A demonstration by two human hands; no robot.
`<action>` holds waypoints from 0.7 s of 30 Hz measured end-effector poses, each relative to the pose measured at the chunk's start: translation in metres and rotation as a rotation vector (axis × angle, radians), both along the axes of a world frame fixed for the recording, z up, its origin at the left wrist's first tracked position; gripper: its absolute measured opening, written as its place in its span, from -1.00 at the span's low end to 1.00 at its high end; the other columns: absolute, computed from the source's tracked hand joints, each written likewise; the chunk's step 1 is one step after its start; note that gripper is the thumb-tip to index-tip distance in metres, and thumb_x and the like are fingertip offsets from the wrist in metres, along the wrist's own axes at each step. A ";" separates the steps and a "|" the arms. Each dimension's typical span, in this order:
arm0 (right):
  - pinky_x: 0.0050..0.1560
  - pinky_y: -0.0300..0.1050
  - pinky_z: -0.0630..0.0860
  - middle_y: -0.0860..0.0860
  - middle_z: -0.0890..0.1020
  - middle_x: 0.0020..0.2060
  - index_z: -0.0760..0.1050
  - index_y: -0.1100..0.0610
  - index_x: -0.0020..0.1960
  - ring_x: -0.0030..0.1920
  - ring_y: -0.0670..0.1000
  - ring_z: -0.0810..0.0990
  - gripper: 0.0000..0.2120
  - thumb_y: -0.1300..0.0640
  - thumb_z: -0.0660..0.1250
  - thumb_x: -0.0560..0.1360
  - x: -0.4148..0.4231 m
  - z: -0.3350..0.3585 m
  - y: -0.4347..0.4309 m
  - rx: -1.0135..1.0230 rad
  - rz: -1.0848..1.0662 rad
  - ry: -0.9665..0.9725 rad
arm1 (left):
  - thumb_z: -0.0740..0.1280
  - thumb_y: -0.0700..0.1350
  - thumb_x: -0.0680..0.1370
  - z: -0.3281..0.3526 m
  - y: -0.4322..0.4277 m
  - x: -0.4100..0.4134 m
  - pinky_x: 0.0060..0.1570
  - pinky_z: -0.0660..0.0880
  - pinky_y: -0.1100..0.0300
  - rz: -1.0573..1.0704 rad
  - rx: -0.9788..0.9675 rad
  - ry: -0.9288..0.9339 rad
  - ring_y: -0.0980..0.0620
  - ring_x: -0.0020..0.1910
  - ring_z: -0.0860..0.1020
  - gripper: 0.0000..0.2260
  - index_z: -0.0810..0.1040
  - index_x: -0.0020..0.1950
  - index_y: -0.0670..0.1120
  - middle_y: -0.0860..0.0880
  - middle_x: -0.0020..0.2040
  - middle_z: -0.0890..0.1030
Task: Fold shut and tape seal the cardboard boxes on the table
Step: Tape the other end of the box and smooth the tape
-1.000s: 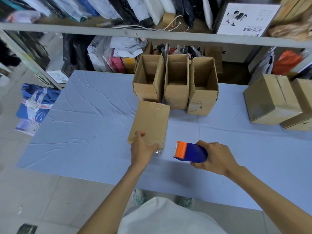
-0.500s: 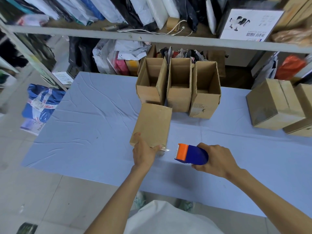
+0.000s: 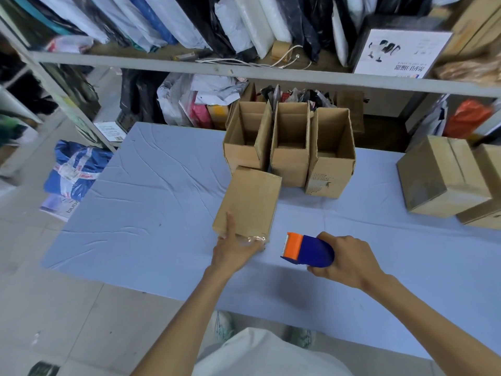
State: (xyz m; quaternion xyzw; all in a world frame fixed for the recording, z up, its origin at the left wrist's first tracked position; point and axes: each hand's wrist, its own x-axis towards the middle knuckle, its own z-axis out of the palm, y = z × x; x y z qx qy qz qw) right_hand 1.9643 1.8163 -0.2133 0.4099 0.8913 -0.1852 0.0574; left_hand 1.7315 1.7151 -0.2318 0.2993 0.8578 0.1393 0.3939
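Observation:
A closed cardboard box (image 3: 250, 200) lies on its side on the blue-covered table (image 3: 151, 213), with clear tape on its near end. My left hand (image 3: 234, 249) grips that near end, thumb on top of the box. To the right, my right hand (image 3: 345, 260) grips a blue and orange tape dispenser (image 3: 307, 249) just above the table, apart from the box. Three open boxes stand in a row behind: left (image 3: 245, 147), middle (image 3: 290, 156), right (image 3: 332, 161).
Two closed boxes (image 3: 440, 176) sit at the table's right end. A metal shelf rail (image 3: 244, 74) crosses above the table's far edge, loaded with bagged goods. Bags and parcels (image 3: 74, 172) lie on the floor at left.
My view has shifted slightly. My left hand stays on the box's near end and my right hand keeps the dispenser beside it, a little further from the box.

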 end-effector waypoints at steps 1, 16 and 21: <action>-0.24 -0.29 0.46 -0.16 0.63 -0.11 0.43 -0.05 0.13 -0.19 -0.11 0.57 -0.50 -0.26 0.42 0.31 0.000 0.000 0.001 0.007 0.003 -0.004 | 0.29 0.39 0.42 0.001 -0.003 -0.005 0.22 0.39 0.00 -0.007 -0.025 0.020 -0.24 0.33 0.40 -0.06 -0.25 0.56 0.18 -0.16 0.44 0.35; -0.16 -0.26 0.51 -0.15 0.64 -0.07 0.43 -0.05 0.16 -0.12 -0.09 0.60 -0.49 -0.24 0.43 0.31 0.000 0.001 0.005 0.002 0.021 -0.004 | 0.51 0.26 0.30 -0.026 0.029 -0.020 0.25 0.18 0.06 -0.080 0.156 0.188 -0.13 0.38 0.07 -0.05 0.00 0.52 0.28 0.03 0.50 -0.21; -0.12 -0.20 0.56 -0.13 0.64 -0.07 0.43 -0.04 0.15 -0.11 -0.05 0.61 -0.48 -0.24 0.43 0.29 -0.002 0.003 0.009 -0.004 0.036 -0.022 | 0.53 0.14 0.34 -0.026 0.038 -0.017 0.22 0.21 0.07 -0.035 0.116 0.178 -0.14 0.31 0.11 -0.12 0.05 0.49 0.31 0.04 0.48 -0.20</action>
